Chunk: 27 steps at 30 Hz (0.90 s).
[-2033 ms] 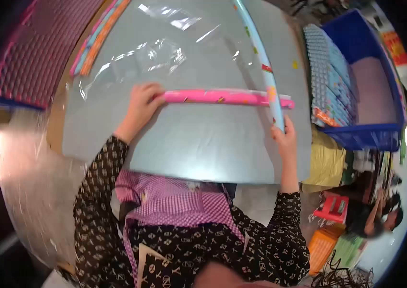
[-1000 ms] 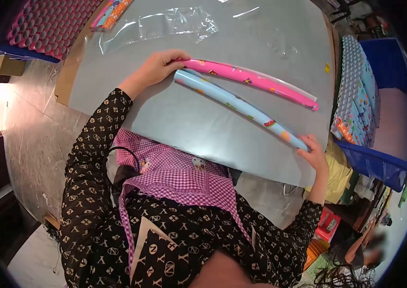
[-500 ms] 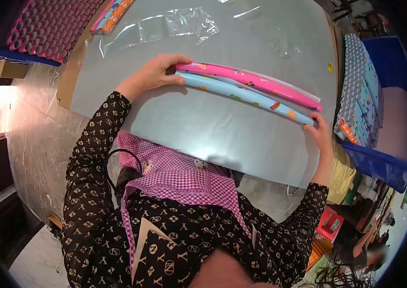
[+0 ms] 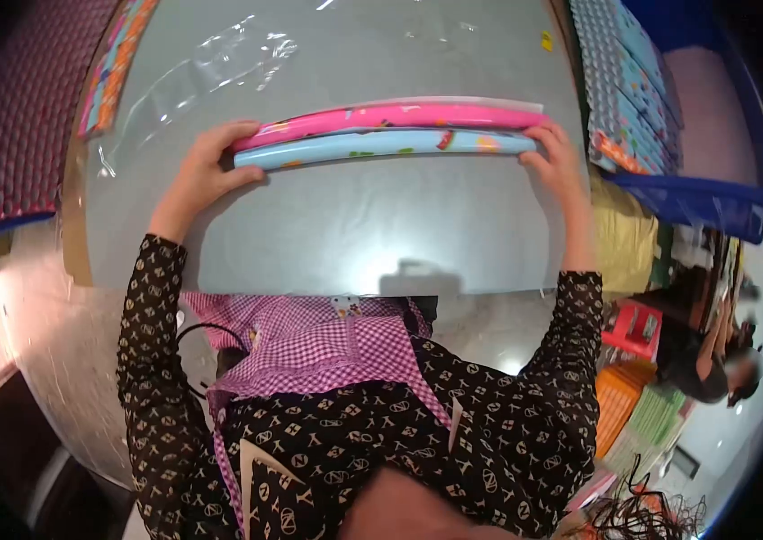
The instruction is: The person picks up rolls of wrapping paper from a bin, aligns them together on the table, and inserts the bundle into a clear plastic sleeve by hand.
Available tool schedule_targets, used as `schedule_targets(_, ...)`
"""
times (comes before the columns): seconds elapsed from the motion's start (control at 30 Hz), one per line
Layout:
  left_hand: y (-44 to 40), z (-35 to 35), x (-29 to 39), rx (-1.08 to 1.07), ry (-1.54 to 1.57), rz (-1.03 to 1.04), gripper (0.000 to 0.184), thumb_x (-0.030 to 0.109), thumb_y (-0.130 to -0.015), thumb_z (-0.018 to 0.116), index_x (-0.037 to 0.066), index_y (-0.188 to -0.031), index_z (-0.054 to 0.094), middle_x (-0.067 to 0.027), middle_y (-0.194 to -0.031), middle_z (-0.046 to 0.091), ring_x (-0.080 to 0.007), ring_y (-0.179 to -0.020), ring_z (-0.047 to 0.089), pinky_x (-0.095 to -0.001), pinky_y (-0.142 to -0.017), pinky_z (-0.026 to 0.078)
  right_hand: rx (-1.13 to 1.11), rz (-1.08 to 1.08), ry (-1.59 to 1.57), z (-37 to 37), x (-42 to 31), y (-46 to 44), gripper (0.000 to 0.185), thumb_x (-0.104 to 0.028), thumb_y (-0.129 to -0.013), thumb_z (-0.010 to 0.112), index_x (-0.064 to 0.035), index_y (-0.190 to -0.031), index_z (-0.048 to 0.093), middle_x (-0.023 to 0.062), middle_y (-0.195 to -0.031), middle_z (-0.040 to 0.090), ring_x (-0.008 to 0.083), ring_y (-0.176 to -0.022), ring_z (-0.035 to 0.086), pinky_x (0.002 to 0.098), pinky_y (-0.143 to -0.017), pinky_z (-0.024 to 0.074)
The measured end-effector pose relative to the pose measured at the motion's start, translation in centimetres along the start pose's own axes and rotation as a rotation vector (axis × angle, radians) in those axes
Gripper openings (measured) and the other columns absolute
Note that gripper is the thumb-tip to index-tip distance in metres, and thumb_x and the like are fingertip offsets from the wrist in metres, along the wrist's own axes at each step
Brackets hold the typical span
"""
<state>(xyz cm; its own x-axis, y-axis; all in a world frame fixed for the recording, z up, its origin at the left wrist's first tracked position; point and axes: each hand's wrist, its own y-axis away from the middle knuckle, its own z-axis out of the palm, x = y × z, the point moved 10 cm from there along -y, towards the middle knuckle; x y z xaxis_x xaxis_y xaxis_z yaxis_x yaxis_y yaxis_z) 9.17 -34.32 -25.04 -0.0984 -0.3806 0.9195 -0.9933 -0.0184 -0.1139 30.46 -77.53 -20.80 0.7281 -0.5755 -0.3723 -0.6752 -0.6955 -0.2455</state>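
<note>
Two rolls of patterned wrapping paper lie side by side across the grey table (image 4: 327,234). The pink roll (image 4: 399,115) is on the far side, with a pale sheet edge along its back. Nearer to me is the light blue roll (image 4: 381,144), printed with small coloured pictures. My left hand (image 4: 215,166) grips the left ends of both rolls, thumb on the blue one and fingers on the pink one. At the other end my right hand (image 4: 557,162) is closed around the right ends, thumb at the blue roll's tip and fingers by the pink.
Clear plastic film (image 4: 237,54) lies on the far left of the table. More rolls (image 4: 116,67) rest at its left edge, beside a big stack of pink rolls (image 4: 21,117). To the right, a blue crate (image 4: 687,189) holds blue rolls (image 4: 624,81). Another person (image 4: 705,369) is at lower right.
The view has turned, and the rolls now lie nearly level instead of sloping down to the right. My right hand has closed up to the pink roll's end, bringing the rolls together there.
</note>
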Motion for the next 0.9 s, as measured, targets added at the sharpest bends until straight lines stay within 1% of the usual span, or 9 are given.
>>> schedule_targets(0.07,0.1,-0.4,-0.5,0.035,-0.023,-0.016,0.061,0.014,-0.071,0.085,0.003,-0.125,0.06,-0.0127,-0.128,0.062,-0.0274,-0.112,0.061,-0.0368,-0.096,0.049,0.013,-0.006,0.087,0.1,0.2,0.2,0.04,-0.013,-0.072,0.077,-0.0064,-0.109,0.065,0.0108,-0.12,0.06,0.0301,-0.116,0.055,0.0375,-0.097,0.0439)
schedule_targets(0.13,0.2,-0.4,-1.1,0.009,-0.042,-0.023,0.061,0.015,-0.071,0.085,0.003,-0.125,0.06,-0.013,-0.128,0.062,-0.0282,-0.112,0.061,-0.0375,-0.097,0.048,0.051,0.0,0.116,-0.7,-1.2,-0.2,0.04,-0.015,-0.072,0.078,-0.0075,-0.11,0.065,0.011,-0.121,0.06,0.0314,-0.114,0.055,0.0398,-0.098,0.0434)
schedule_targets(0.2,0.1,-0.7,-0.4,0.029,-0.171,0.06,0.059,0.016,-0.071,0.084,0.004,-0.124,0.061,-0.0134,-0.128,0.062,-0.0285,-0.113,0.06,-0.0383,-0.098,0.047,0.088,-0.007,0.128,-1.2,-1.8,-0.6,0.04,-0.016,-0.072,0.078,-0.0078,-0.109,0.065,0.0107,-0.121,0.06,0.0318,-0.112,0.055,0.041,-0.097,0.0436)
schedule_targets(0.23,-0.1,-0.5,-0.7,-0.008,-0.12,0.014,0.058,0.017,-0.072,0.084,0.005,-0.125,0.061,-0.0136,-0.129,0.061,-0.0287,-0.116,0.058,-0.0386,-0.099,0.046,0.071,0.035,0.127,-1.0,-1.5,-0.5,0.04,-0.017,-0.073,0.078,-0.0081,-0.109,0.064,0.01,-0.119,0.061,0.0315,-0.112,0.055,0.0409,-0.097,0.0435)
schedule_targets(0.27,0.0,-0.3,-0.7,-0.023,-0.115,0.025,0.058,0.017,-0.072,0.084,0.005,-0.125,0.061,-0.0136,-0.129,0.061,-0.0287,-0.116,0.058,-0.0386,-0.099,0.046,0.077,0.05,0.136,-1.0,-1.2,-0.4,0.04,-0.017,-0.073,0.078,-0.0081,-0.109,0.064,0.01,-0.119,0.061,0.0315,-0.112,0.055,0.0409,-0.097,0.0435)
schedule_targets(0.47,0.4,-0.3,-1.2,0.028,-0.006,-0.002,0.058,0.016,-0.073,0.083,0.006,-0.126,0.061,-0.0137,-0.13,0.06,-0.0285,-0.118,0.056,-0.0383,-0.1,0.045,0.102,0.053,0.132,-0.9,-0.8,0.1,0.044,-0.018,-0.072,0.08,-0.0078,-0.111,0.064,0.0086,-0.119,0.061,0.0305,-0.114,0.054,0.0404,-0.098,0.0433)
schedule_targets(0.63,0.6,-0.7,-2.4,0.052,-0.078,-0.036,0.057,0.014,-0.074,0.082,0.006,-0.126,0.06,-0.0134,-0.131,0.059,-0.0279,-0.118,0.056,-0.0386,-0.101,0.044,0.111,0.065,0.144,-1.2,-1.4,0.4,0.055,-0.02,-0.071,0.08,-0.0083,-0.12,0.061,0.0097,-0.128,0.057,0.031,-0.119,0.05,0.04,-0.101,0.0417)
schedule_targets(0.77,0.5,-0.8,-1.7,0.04,-0.127,0.024,0.058,0.015,-0.074,0.083,0.006,-0.126,0.06,-0.0136,-0.131,0.059,-0.028,-0.118,0.056,-0.0387,-0.101,0.045,0.075,0.095,0.131,-1.3,-1.1,0.2,0.061,-0.023,-0.07,0.081,-0.0078,-0.125,0.058,0.0105,-0.132,0.054,0.0324,-0.123,0.047,0.0408,-0.103,0.0399)
schedule_targets(0.9,0.7,-0.6,-2.1,0.057,-0.081,0.023,0.058,0.016,-0.074,0.083,0.006,-0.127,0.06,-0.0136,-0.13,0.06,-0.0285,-0.117,0.056,-0.0387,-0.1,0.045,0.045,0.071,0.246,-1.7,-1.4,-0.7,0.073,-0.027,-0.069,0.081,-0.008,-0.133,0.052,0.0116,-0.138,0.05,0.0336,-0.127,0.045,0.0422,-0.106,0.0378)
